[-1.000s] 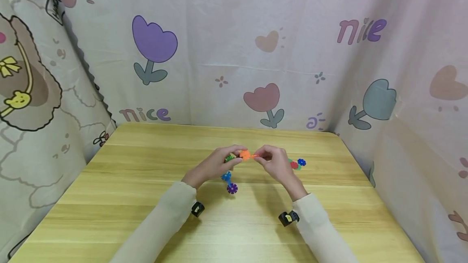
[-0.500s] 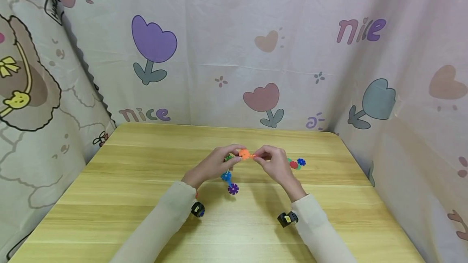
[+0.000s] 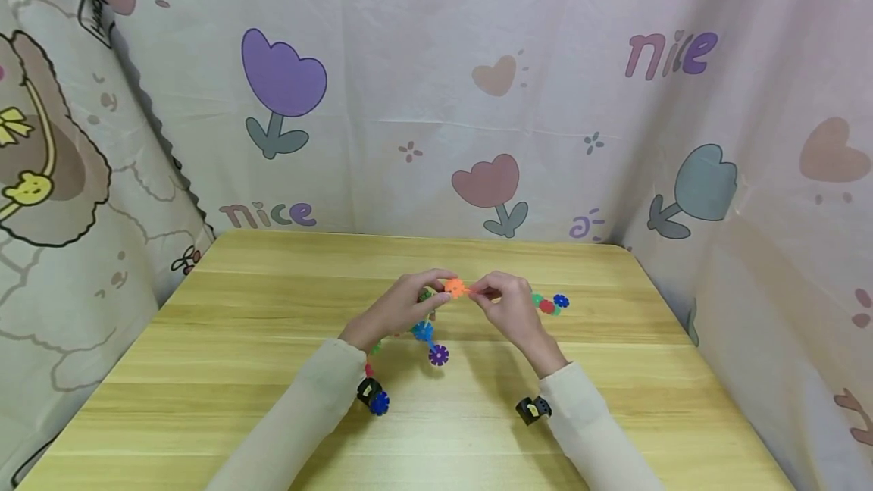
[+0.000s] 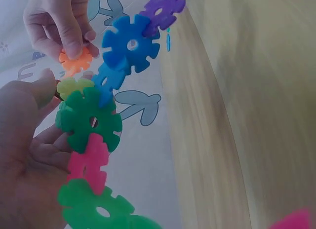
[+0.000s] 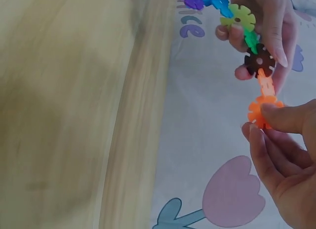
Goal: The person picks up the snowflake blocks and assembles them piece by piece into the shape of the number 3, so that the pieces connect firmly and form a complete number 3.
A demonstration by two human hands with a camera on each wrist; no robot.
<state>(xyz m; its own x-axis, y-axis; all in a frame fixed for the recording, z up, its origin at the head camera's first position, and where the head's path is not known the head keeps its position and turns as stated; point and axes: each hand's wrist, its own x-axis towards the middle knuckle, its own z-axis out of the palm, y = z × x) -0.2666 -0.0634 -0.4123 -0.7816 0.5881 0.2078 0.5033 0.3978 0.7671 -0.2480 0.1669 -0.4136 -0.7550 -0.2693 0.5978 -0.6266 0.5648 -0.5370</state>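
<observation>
A chain of notched plastic snowflake discs runs through my left hand [image 3: 398, 308], which grips it near a dark brown disc [image 5: 259, 60]. My right hand [image 3: 508, 305] pinches the orange disc [image 5: 265, 112] at the chain's end between thumb and fingers. A second orange disc [image 5: 265, 83], seen edge-on, links it to the brown one. Below my left hand hangs a branch with a blue disc [image 4: 131, 44] and a purple disc [image 3: 439, 355]. Green [image 4: 94, 121] and pink [image 4: 89, 165] discs continue along another branch, ending in a dark blue disc [image 3: 379, 402] by the left wrist.
More linked discs, with a red disc [image 3: 547, 307] and a blue disc [image 3: 561, 301], show beyond my right hand. The wooden table [image 3: 273, 370] meets a printed cloth curtain [image 3: 382, 173] at its back edge.
The dark blue disc has swung out from behind the left wrist and now shows fully. The purple disc has drifted slightly right and down. Both hands stay almost in place.
</observation>
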